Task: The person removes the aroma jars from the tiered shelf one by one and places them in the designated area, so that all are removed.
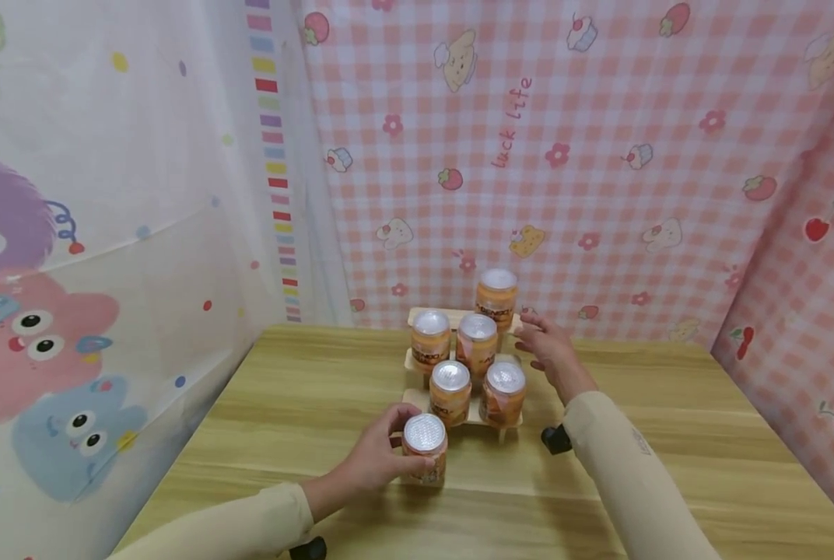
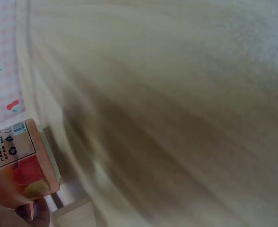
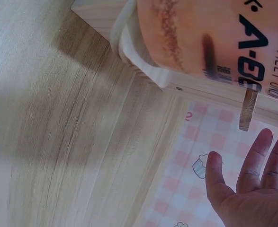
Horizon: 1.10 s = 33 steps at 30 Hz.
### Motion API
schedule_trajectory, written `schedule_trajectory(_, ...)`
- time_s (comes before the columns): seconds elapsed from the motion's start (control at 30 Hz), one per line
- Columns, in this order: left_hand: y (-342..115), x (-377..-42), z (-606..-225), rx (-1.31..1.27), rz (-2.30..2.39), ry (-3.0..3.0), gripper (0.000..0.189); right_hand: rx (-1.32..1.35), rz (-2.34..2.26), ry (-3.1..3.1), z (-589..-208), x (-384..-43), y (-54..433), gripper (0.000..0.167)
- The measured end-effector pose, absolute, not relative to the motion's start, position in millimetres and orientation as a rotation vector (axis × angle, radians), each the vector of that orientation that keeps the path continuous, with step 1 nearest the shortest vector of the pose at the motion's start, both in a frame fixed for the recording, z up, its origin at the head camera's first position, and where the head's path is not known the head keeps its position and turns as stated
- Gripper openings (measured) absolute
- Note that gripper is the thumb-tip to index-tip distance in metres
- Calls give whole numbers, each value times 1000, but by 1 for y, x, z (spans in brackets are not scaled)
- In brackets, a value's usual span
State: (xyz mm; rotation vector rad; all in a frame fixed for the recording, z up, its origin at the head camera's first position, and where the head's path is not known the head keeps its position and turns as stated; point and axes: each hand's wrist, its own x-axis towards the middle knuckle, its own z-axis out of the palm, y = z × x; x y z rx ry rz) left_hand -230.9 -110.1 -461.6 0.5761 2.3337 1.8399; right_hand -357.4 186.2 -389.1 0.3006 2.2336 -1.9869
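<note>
My left hand [image 1: 378, 460] grips an orange can [image 1: 425, 433] with a silver lid, thumb on its near side, at the front of a tiered wooden rack [image 1: 417, 400]. Printed labelling shows on the can's side in the left wrist view. On the rack, one can [image 1: 497, 298] stands on the top tier at the right, two on the middle tier and two on the bottom. My right hand [image 1: 554, 356] is beside the rack's upper right end, fingers spread and holding nothing. In the right wrist view its fingertips are below a can [image 3: 195, 38] on the rack.
The wood-grain table [image 1: 669, 435] extends to both sides of the rack. A pink checked cloth [image 1: 599, 194] hangs behind, and a white cartoon-printed sheet [image 1: 179, 155] at the left. Black pieces [image 1: 555, 439] show below each wrist.
</note>
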Motion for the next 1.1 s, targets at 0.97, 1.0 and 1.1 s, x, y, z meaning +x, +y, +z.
schedule_trajectory(0.97,-97,-252,-415,820,1870,2593,59,273,-2022,2230,-388,-359,186,55)
schedule_trajectory(1.0,-94,-256,-406,831,1886,2583,60,273,-2018,2233,-389,-359,186,55)
schedule_trajectory(1.1,-86,-272,-383,845,1885,2548,66,283,-2016,2231,-391,-357,187,55)
